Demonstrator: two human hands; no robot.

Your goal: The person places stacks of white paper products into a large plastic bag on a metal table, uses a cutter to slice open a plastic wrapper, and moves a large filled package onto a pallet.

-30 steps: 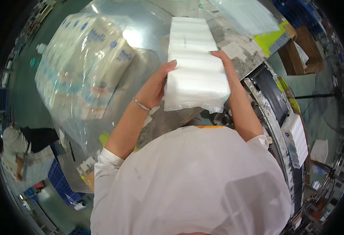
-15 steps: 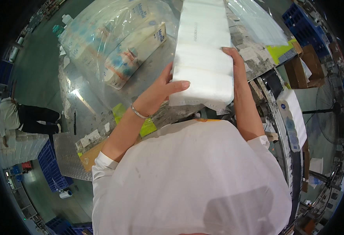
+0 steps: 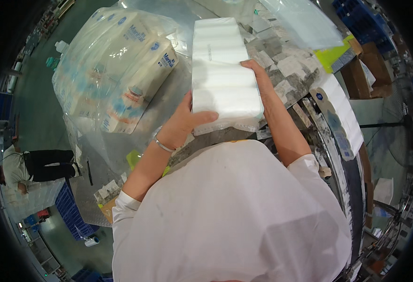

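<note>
I hold a long white plastic-wrapped pack of tissue rolls (image 3: 220,70) lengthwise in front of my chest, its far end pointing away from me. My left hand (image 3: 190,117) grips the near left side, thumb across the top face. On the right edge, my right hand (image 3: 256,75) presses with its thumb on top; its other fingers are hidden by the pack. To the left lies a large clear plastic bag (image 3: 70,89) with several printed packs inside. One cream pack with blue and orange print (image 3: 133,96) lies slantwise in the bag, nearest my left hand.
Paper labels (image 3: 291,66) litter the worktable beyond my right hand. At the right, another roll pack (image 3: 340,120) rests on a conveyor (image 3: 355,188). Clear plastic sheets (image 3: 305,23), a cardboard box (image 3: 368,75) and a blue crate (image 3: 364,23) are farther off. Another person (image 3: 37,164) is at far left.
The held pack has shifted left and toward me, so its far end now shows. Both hands keep their hold. The conveyor pack appears farther up the view; the bag appears farther left.
</note>
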